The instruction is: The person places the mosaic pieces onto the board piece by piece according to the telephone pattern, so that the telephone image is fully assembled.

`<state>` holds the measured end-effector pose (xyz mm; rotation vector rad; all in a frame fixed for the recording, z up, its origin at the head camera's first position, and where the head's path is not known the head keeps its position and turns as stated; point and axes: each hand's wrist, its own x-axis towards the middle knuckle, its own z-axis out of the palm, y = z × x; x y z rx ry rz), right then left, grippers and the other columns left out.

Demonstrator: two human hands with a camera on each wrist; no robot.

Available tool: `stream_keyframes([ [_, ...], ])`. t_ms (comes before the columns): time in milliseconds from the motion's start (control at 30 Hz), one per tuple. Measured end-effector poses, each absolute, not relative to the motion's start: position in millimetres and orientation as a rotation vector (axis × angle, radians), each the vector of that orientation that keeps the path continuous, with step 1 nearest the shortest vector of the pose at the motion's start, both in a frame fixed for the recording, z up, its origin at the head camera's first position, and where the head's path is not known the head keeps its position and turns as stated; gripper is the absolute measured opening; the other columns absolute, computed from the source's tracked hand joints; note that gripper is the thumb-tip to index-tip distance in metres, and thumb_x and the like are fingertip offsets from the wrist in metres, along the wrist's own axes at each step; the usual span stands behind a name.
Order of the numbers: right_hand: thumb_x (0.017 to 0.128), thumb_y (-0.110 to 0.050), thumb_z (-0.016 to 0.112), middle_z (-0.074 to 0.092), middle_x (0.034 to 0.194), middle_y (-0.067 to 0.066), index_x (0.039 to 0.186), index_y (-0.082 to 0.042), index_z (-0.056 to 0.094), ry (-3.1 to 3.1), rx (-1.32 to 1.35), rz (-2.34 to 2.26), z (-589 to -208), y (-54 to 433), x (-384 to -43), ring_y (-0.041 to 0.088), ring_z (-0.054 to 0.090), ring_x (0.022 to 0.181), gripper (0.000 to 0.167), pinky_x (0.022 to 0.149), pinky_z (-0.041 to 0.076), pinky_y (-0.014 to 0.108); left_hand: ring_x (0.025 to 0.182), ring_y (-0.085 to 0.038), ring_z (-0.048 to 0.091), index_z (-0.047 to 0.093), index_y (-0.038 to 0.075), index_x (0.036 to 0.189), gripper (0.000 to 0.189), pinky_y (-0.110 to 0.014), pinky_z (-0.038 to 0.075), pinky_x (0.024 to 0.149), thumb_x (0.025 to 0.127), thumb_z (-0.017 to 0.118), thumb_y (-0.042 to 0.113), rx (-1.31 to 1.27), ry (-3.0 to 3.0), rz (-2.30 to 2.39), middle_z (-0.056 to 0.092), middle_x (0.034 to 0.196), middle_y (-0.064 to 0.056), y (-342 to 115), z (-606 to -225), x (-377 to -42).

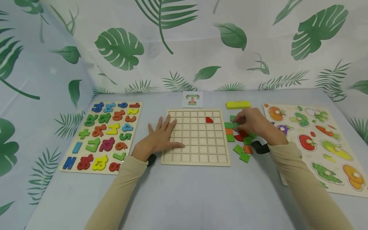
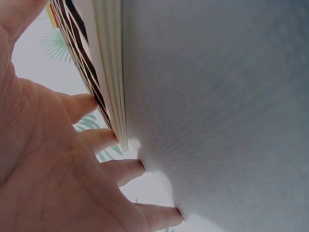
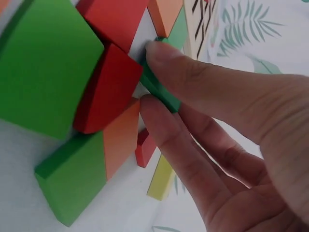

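My left hand [image 1: 158, 137] lies with spread fingers over the left edge of a wooden grid board [image 1: 198, 141]. In the left wrist view its fingertips [image 2: 107, 138] reach the board's side and the cloth beyond. One red quarter-circle tile [image 1: 209, 120] sits in a cell at the board's upper right. To the right of the board, my right hand [image 1: 254, 123] pinches a green square tile [image 3: 161, 87] between thumb and fingers. Around it lie loose green, orange and red tiles, among them an orange tile [image 1: 248, 149] and a green tile [image 1: 244, 157].
Behind the board lies a pattern card [image 1: 192, 99], with a yellow block [image 1: 238, 104] to its right. A number puzzle [image 1: 81, 156] is at left, a vegetable puzzle [image 1: 309, 159] at right under the right forearm. A leaf-print cloth [image 1: 178, 60] hangs behind.
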<state>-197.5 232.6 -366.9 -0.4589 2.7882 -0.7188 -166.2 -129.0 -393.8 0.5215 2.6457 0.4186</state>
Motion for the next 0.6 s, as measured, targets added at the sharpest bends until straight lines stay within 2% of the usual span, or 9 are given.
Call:
stream_keyframes([
  [333,0.086,0.002,0.082,0.076,0.092,0.015,0.101,0.006,0.078,2.841,-0.588,-0.767,-366,236,-191,0.032,0.069,0.089,0.015,0.08,0.057,0.049,0.158,-0.041,-0.015,0.004,0.013,0.17,0.108,-0.078,-0.008,0.115,0.096,0.065,0.064,0.507,2.637,0.411,-0.014,0.174,-0.014,-128,-393,-166],
  [600,0.09,0.009,0.075,0.075,0.101,0.021,0.105,0.009,0.078,2.898,-0.702,-0.854,-351,227,-189,0.036,0.071,0.092,0.015,0.084,0.059,0.053,0.158,-0.042,-0.015,0.004,0.014,0.17,0.108,-0.078,-0.008,0.115,0.096,0.065,0.064,0.511,2.639,0.411,-0.014,0.174,-0.014,-129,-392,-165],
])
